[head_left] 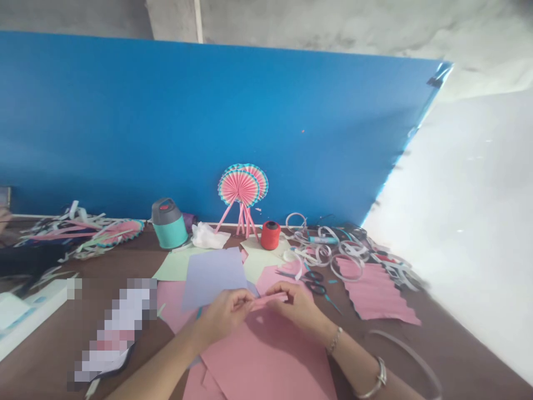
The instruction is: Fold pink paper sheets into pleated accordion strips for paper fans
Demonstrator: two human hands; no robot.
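Between my two hands, at the middle of the table, is a narrow folded piece of pink paper (pixel 266 300). My left hand (pixel 228 312) pinches its left end, fingers closed. The right end is pinched by my right hand (pixel 296 311), which wears a bracelet and a bangle at the wrist. Under the hands lies a large pink paper sheet (pixel 270 355); I cannot tell whether the folded piece joins it. Just beyond the left hand is a lavender sheet (pixel 212 275). Black-handled scissors (pixel 315 282) lie beyond the right hand.
Round pleated paper fans (pixel 239 188) lean on a blue partition (pixel 166 111). A red thread spool (pixel 270 236) and a teal-and-grey container (pixel 169 225) stand at the back. Curled white strips (pixel 320 255) and a pleated pink sheet (pixel 378 289) lie right. Another person's hand (pixel 4 218) shows far left.
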